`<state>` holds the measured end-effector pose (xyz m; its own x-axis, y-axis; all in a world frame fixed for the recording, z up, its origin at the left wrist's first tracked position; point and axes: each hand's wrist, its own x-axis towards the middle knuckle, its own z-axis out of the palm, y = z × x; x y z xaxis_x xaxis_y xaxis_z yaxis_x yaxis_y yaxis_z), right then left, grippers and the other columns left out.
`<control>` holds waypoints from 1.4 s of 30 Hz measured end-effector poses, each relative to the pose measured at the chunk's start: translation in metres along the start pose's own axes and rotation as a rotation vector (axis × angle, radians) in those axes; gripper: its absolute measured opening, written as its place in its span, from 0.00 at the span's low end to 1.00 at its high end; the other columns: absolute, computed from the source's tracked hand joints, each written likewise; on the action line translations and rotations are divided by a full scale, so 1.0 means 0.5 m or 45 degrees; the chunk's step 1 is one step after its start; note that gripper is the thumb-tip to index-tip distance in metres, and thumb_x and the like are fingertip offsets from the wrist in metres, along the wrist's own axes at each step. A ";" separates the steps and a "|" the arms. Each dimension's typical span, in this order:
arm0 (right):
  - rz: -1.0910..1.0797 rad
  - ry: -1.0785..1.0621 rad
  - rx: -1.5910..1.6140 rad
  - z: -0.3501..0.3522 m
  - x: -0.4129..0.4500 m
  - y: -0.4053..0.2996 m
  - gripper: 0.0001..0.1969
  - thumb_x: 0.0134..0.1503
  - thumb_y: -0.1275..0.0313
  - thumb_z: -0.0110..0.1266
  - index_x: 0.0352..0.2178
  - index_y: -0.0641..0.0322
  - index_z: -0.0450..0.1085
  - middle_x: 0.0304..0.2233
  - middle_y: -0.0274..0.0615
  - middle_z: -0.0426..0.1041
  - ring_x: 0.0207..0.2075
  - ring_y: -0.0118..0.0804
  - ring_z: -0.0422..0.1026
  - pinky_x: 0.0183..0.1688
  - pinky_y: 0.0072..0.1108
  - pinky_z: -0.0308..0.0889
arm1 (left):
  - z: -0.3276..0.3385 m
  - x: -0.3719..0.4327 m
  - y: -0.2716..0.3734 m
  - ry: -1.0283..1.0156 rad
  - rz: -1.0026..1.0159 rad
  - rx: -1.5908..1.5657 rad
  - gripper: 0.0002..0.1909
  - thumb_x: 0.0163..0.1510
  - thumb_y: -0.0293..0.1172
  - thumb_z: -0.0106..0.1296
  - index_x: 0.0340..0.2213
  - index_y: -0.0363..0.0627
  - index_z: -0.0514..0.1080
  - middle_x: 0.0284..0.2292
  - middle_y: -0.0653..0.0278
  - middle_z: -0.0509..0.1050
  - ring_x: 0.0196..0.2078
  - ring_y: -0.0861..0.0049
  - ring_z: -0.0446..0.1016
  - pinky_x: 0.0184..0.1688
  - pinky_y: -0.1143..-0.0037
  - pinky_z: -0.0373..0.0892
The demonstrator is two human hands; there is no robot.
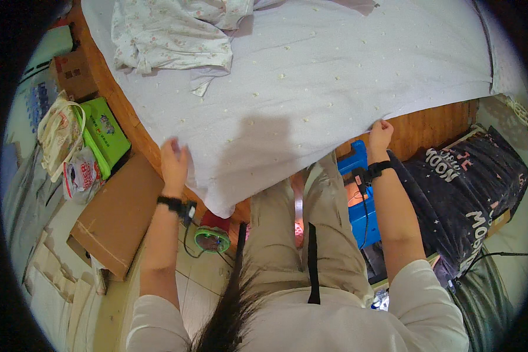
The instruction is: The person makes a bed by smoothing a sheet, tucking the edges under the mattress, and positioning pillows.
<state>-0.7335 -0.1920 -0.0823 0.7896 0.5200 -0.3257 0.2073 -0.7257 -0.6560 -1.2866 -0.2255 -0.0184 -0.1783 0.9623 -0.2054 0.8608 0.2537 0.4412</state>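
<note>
A pale bed sheet with small printed flowers (317,88) lies over the bed, its near corner hanging towards me. My right hand (381,130) pinches the sheet's edge between thumb and fingers. My left hand (174,156) is beside the sheet's left edge, slightly blurred; whether its fingers grip the cloth cannot be made out. A floral cotton garment (171,37) lies rumpled on the sheet at the upper left. Both wrists wear black straps with small cabled devices.
At the left are a cardboard box (119,215), a green bag (105,132), a cream cloth bag (61,132) and a plastic bag (82,176). A green-rimmed bin (212,240) is below the sheet's corner. Blue plastic (363,220) and a dark printed blanket (462,189) lie right.
</note>
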 end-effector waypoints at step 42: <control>0.402 -0.731 0.594 -0.139 -0.093 0.172 0.06 0.50 0.69 0.50 0.27 0.62 0.66 0.21 0.34 0.68 0.21 0.25 0.67 0.20 0.17 0.62 | 0.182 0.220 0.524 -0.919 0.847 0.394 0.07 0.45 0.28 0.45 0.29 0.41 0.68 0.27 0.52 0.72 0.34 0.57 0.70 0.36 0.66 0.66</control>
<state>-0.7123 -0.3100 -0.0760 0.3242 0.5640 -0.7595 -0.3388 -0.6804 -0.6498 -1.0373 -0.0619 -0.0050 0.6202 0.5845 -0.5232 0.7842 -0.4437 0.4339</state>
